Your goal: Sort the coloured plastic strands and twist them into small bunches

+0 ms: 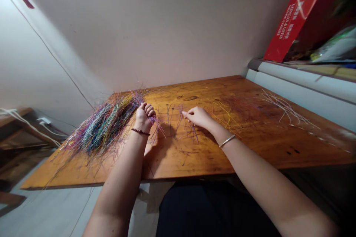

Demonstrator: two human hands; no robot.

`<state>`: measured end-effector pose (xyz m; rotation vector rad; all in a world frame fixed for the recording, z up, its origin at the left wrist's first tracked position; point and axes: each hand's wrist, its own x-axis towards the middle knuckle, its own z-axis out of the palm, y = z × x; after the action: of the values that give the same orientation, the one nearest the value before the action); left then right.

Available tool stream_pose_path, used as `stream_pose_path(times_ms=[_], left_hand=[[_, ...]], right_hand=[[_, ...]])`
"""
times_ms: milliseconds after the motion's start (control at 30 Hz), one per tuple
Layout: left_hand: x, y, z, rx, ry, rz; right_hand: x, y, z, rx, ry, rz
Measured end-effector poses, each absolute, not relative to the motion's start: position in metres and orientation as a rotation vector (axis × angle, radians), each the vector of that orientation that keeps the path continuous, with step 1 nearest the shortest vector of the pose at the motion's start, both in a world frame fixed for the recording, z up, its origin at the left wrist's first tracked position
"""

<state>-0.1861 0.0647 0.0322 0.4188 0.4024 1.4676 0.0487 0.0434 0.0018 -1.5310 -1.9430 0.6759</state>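
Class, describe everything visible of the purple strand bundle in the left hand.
The bundle of thin, purple-pink, wire-like strands is gripped in the closed left hand, whose fingers hide its middle. Loose ends splay rightward over the brown wooden table; purplish strands also show beyond the fist, beside the large multicoloured strand heap, where the boundary is unclear.

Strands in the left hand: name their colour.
Pinkish-purple strands, showing best in the head view.

The table (pixel 183 164) is brown wood with dark spots. A big messy heap of wires (pixel 107 124) in many colours lies on its left side. Purple wires (pixel 194 133) lie near the middle, then yellow wires (pixel 229 114), red wires (pixel 244 107) and, far right, white wires (pixel 286 108).
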Motion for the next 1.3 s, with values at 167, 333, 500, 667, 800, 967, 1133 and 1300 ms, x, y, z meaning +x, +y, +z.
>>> stream_pose_path(times_ms=[167, 333, 500, 667, 800, 967, 1133, 1300], left_hand=[[-0.166, 0.049, 0.04, 0.483, 0.36, 1.318], [-0.157, 0.047, 0.038, 0.501, 0.349, 1.26], [-0.157, 0.048, 0.037, 0.506, 0.352, 1.283], [-0.158, 0.047, 0.038, 0.527, 0.342, 1.299], [-0.157, 0.048, 0.037, 0.524, 0.334, 1.293], [-0.155, 0.047, 0.036, 0.521, 0.337, 1.279], [-0.153, 0.046, 0.036, 0.521, 0.341, 1.272], [-0.153, 0.047, 0.036, 0.521, 0.357, 1.28]], right_hand=[[0.032, 0.034, 0.008, -1.049, -1.756, 1.284], [0.025, 0.03, 0.007, -0.97, -1.738, 1.408], [0.033, 0.031, 0.004, -1.024, -1.92, 1.497], [0.036, 0.031, 0.003, -0.968, -2.019, 1.582], [0.032, 0.029, 0.001, -1.003, -1.893, 1.634], [0.026, 0.023, 0.002, -1.059, -1.723, 1.751], [0.023, 0.019, 0.005, -0.985, -1.691, 1.833], [0.024, 0.022, 0.003, -1.023, -1.731, 1.843]])
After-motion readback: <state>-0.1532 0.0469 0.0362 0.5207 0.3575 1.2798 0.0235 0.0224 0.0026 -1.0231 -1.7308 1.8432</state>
